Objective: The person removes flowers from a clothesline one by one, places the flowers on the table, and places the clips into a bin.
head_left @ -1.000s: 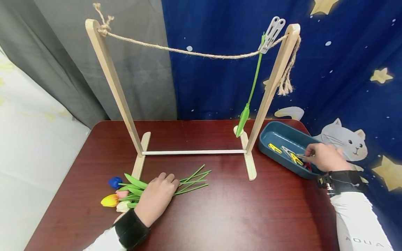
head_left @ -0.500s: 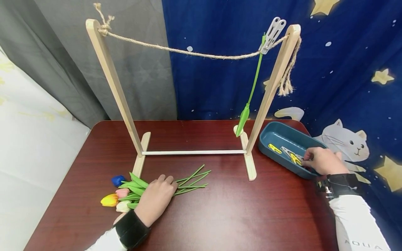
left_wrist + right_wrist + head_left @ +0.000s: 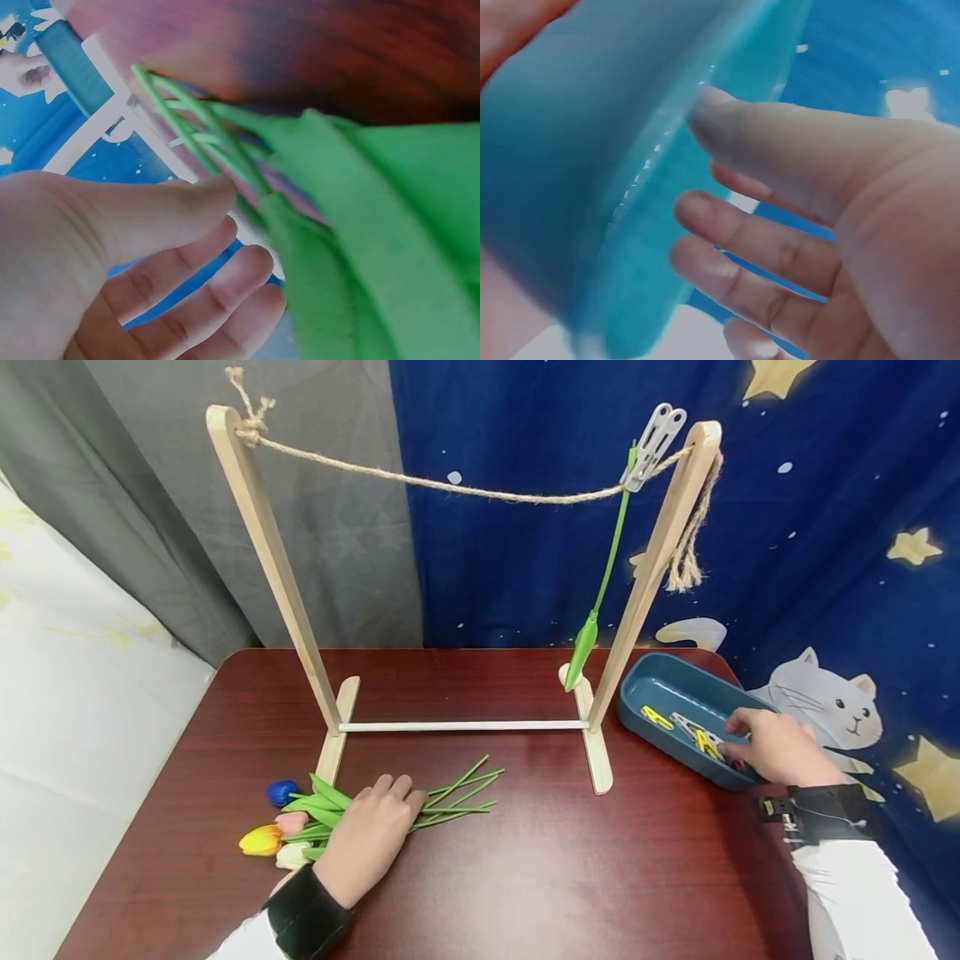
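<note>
Left hand rests flat, fingers relaxed, on green-stemmed artificial tulips; right hand (fingers loose, gripping nothing visible) reaches into teal plastic tray.

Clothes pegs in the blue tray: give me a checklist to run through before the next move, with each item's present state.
1. Right hand at the blue tray: ok, fingers reach inside it.
2. A peg held by the right hand: cannot tell; the right wrist view shows no peg between the fingers.
3. Pegs left in the tray: ok, yellow pegs and a grey one show.
4. Left hand on the tulips: ok, resting on their stems.
5. Room on the rope: ok, only one grey peg holds a green stem at its right end.
</note>
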{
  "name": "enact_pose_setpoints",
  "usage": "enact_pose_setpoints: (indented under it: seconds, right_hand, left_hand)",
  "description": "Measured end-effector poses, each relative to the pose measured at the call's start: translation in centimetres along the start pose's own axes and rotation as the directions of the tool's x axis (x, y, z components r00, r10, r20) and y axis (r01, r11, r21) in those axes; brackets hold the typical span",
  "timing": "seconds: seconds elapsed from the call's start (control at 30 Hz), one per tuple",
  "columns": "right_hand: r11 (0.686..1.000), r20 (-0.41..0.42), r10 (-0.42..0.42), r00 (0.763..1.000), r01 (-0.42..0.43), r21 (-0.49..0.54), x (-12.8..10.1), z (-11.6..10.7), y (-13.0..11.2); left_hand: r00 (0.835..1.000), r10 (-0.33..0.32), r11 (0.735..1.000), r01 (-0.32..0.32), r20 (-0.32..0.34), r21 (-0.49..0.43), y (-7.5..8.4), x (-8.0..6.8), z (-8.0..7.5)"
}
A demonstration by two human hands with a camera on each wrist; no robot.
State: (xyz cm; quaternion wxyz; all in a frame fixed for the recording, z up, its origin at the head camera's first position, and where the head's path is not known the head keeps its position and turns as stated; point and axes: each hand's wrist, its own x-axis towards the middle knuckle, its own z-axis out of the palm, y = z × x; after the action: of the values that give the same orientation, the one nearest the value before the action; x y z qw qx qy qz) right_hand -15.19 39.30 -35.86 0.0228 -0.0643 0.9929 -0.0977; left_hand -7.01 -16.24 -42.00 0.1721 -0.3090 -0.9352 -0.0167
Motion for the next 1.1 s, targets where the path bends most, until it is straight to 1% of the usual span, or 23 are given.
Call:
enact_pose_setpoints:
  seconds: [0.17,0.23,0.33,0.4,0.5,0.6,0.7,0.73,0.8,0.93,0.97,1.1]
  right_hand:
    - [0.996,-0.053,-0.090,0.995,0.089,-0.020,-0.5,-2.4,-2.3]
    - [0.994,-0.070,-0.105,0.992,0.104,-0.017,-0.7,-3.4,-3.3]
    - [0.991,-0.116,-0.135,0.984,0.132,-0.029,-1.1,-5.0,-4.8]
    - [0.987,-0.156,-0.162,0.974,0.158,-0.037,-1.4,-6.0,-5.9]
    - [0.980,-0.226,-0.199,0.954,0.190,-0.059,-1.6,-7.7,-7.6]
    - [0.979,-0.290,-0.204,0.935,0.187,-0.087,-1.8,-9.3,-9.3]
    - [0.978,-0.339,-0.205,0.918,0.179,-0.108,-2.1,-11.0,-10.9]
    - [0.976,-0.353,-0.215,0.911,0.185,-0.119,-2.2,-11.6,-11.4]
    - [0.963,-0.382,-0.264,0.886,0.222,-0.151,-2.3,-12.8,-12.3]
    - [0.933,-0.427,-0.353,0.832,0.282,-0.223,-2.5,-14.9,-13.9]
    - [0.928,-0.434,-0.367,0.823,0.290,-0.234,-2.5,-15.4,-14.3]
    - [0.918,-0.447,-0.389,0.805,0.301,-0.257,-2.7,-17.3,-15.9]
  left_hand:
    - [1.000,-0.019,0.999,0.018,-0.009,-0.043,0.0,0.6,-0.8]
    - [0.999,-0.029,0.998,0.028,-0.023,-0.063,0.0,1.0,-1.0]
    - [0.998,-0.052,0.993,0.047,-0.045,-0.104,-0.2,1.7,-1.3]
    - [0.996,-0.073,0.988,0.064,-0.060,-0.137,-0.3,2.2,-1.6]
    - [0.991,-0.104,0.977,0.086,-0.082,-0.194,-0.5,2.9,-2.2]
    - [0.986,-0.121,0.967,0.092,-0.111,-0.237,-0.6,3.8,-2.9]
    - [0.982,-0.124,0.961,0.082,-0.145,-0.263,-0.5,4.7,-3.6]
    - [0.980,-0.126,0.959,0.080,-0.156,-0.272,-0.5,5.0,-3.9]
    - [0.975,-0.133,0.953,0.077,-0.177,-0.293,-0.4,5.7,-4.4]
    - [0.965,-0.154,0.935,0.073,-0.212,-0.346,-0.5,7.1,-5.4]
    - [0.962,-0.158,0.932,0.071,-0.221,-0.356,-0.6,7.5,-5.6]
    - [0.950,-0.166,0.921,0.053,-0.264,-0.386,-0.5,9.2,-6.7]
